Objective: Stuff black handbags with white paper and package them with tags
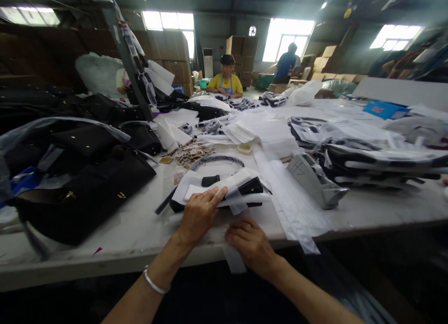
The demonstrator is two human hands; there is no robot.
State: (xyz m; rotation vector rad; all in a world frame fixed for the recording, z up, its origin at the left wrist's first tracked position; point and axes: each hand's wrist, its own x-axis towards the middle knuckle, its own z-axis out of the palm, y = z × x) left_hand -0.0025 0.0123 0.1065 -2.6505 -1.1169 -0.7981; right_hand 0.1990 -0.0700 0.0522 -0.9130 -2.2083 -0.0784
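A black handbag (180,206) lies on the table, partly wrapped in white paper (191,186), with its thin wrapped handle (217,159) arching behind it. My left hand (201,212) rests on top, fingers stretched out over the paper. Just right of those fingers, a translucent strip (237,203) lies across the bag's front. By the table's front edge, my right hand (247,242) has its fingers curled around another translucent strip (234,259), which hangs below the edge. The fingertips are partly hidden.
Black handbags (94,188) crowd the left. A grey tape dispenser (310,179) stands right, beside long white plastic sheets (283,193). Wrapped bags (378,165) are stacked beyond. Tags with strings (192,152) lie behind the bag. A person in yellow (226,83) sits across the table.
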